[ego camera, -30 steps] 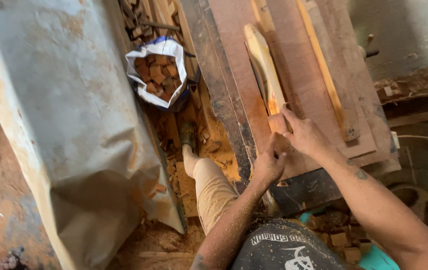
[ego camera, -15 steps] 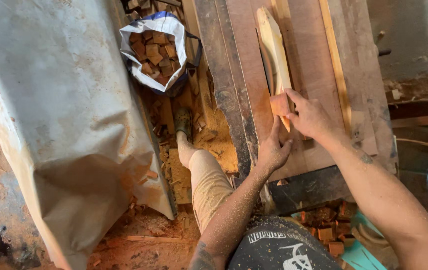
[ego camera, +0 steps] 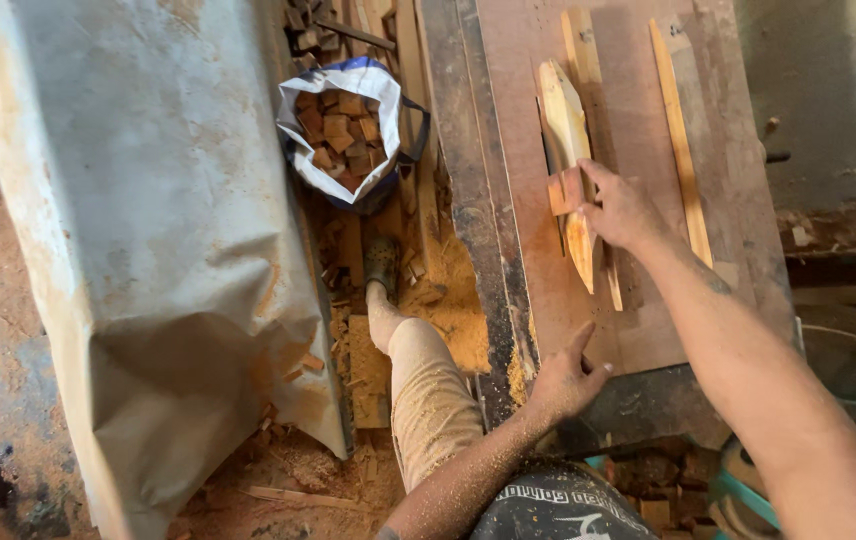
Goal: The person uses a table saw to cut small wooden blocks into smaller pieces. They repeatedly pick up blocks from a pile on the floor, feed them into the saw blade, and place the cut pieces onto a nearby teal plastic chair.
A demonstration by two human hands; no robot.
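Head view, looking straight down at a reddish-brown wooden saw table [ego camera: 538, 300]. Right hand [ego camera: 623, 210] resting on the tabletop, fingers curled narrowly onto a small orange-brown rectangular wood block [ego camera: 565, 190], pressing it against the side of a pale, long curved wooden guard piece [ego camera: 570, 160] lying lengthwise over the table's slot. Block thus near the table's middle, touching both the fingertips and the pale piece. Thin pale wooden strip [ego camera: 678, 140] lying lengthwise just right of that hand, apart from it. Left hand [ego camera: 566, 378] set at the near-left edge of the table, fingers loosely spread and thumb raised, holding nothing, palm down on the board. Dark metal rail [ego camera: 463, 200] running along the table's left side, dusted with sawdust. Left of the table, on the floor: white and blue woven sack [ego camera: 388, 95], mouth open, filled with small brown wood offcuts [ego camera: 338, 135]; heap of orange sawdust [ego camera: 458, 310] and scattered scraps beside it. Leg in beige dusty trousers [ego camera: 428, 400] stretched toward the sack, foot in a dark shoe [ego camera: 381, 262]. Large grey crumpled sheet-covered bulk [ego camera: 138, 250] filling the frame's left part.
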